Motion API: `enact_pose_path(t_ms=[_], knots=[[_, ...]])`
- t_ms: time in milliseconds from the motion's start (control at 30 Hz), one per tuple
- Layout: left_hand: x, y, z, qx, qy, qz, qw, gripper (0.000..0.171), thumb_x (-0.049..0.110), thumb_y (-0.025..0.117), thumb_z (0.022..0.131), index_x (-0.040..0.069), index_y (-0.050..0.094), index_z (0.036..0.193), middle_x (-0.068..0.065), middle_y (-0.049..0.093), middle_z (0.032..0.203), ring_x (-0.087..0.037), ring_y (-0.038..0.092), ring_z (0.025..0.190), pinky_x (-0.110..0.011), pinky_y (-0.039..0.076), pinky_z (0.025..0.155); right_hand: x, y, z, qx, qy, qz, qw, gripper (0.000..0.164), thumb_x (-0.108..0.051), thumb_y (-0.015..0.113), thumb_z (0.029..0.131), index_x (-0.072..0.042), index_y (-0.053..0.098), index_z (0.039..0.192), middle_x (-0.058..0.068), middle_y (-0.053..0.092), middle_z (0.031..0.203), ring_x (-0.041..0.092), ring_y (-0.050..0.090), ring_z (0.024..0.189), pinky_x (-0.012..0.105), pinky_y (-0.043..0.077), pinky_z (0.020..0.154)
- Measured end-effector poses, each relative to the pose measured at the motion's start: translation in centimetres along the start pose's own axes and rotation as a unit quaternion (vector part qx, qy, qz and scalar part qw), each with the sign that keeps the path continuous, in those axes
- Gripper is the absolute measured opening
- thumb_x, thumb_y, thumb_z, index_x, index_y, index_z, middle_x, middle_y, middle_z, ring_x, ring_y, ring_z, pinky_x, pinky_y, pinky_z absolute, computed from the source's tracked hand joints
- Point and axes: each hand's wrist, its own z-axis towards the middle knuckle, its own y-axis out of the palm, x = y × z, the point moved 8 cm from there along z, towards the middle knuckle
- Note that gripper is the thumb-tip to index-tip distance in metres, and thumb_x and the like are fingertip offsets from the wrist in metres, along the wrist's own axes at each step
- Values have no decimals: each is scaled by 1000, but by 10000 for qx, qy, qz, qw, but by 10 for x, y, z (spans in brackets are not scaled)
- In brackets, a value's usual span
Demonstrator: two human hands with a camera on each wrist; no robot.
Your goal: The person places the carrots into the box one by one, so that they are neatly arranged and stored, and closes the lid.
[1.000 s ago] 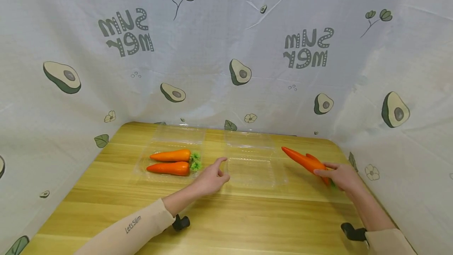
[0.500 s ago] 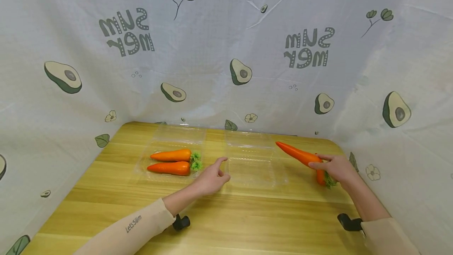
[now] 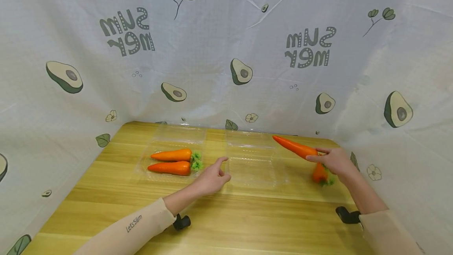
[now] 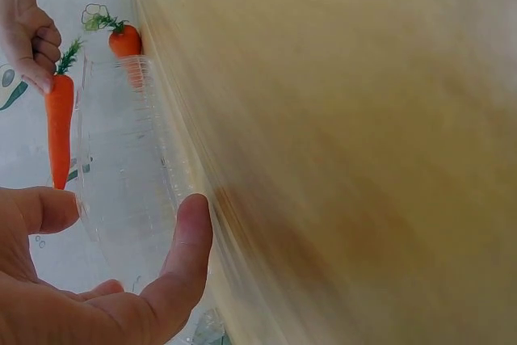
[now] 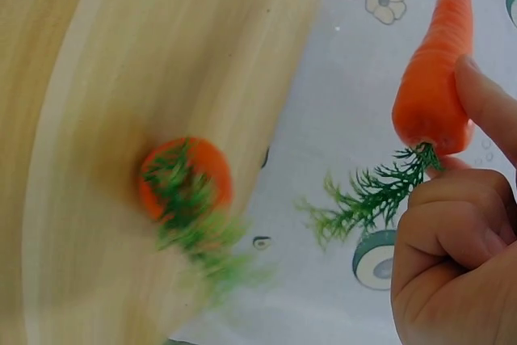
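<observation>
The carrot (image 3: 291, 146) is in the grasp of my right hand (image 3: 334, 162), pinched between thumb and fingers at its thick end. It hangs clear of the table (image 3: 226, 223), its tip pointing ahead and to the left of my grip, its green leaves at the back by my fingers. Just below the same hand lies a loose carrot (image 3: 320, 174), blurred, on the wood.

To the left of that grip, a little beyond the carrot's tip, is an empty box (image 3: 251, 170) of clear plastic, its lid folded back on the far side. My left hand (image 3: 212, 178) grasps nothing; its thumb and forefinger stand spread at the near left edge of this box, seemingly to steady it. Whether they press on it, I cannot tell.

Farther left, past my left hand, a filled box (image 3: 143, 162) holds 2 carrots side by side: a lighter carrot (image 3: 171, 155) on the far side and a deeper orange carrot (image 3: 169, 168) nearer me. Behind everything hangs a printed cloth (image 3: 212, 50).

I judge this to be the carrying step, with 1 carrot lifted. The next move seems to call for a swing leftward over the empty box, levelling the carrot, then lowering it inside before I loosen my grip.
</observation>
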Motion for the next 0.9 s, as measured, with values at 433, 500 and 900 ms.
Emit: enact_pose_path(t_ms=[433,500,900], knots=[[1,-1,0,13,48,21,10000,66,23,62,98,13,34,157,-5,60,96,-19,54,71,-33,44,61,-25,4,6,-69,-263,-697,9972,91,-58,74,85,2,47,147,38,40,145,38,46,105,38,37,77],[2,0,-1,4,59,1,10000,66,22,61,98,13,33,157,-5,60,96,-19,54,71,-34,44,61,-30,5,7,-92,-236,-759,9968,91,-60,74,83,0,48,147,39,47,133,38,49,96,37,38,73],[2,-1,-2,58,30,-6,10000,66,21,62,97,13,34,156,-5,60,96,-18,53,70,-33,44,61,-60,25,15,-304,-649,-1056,9918,80,-49,76,87,3,52,143,35,54,132,31,49,92,40,38,75]])
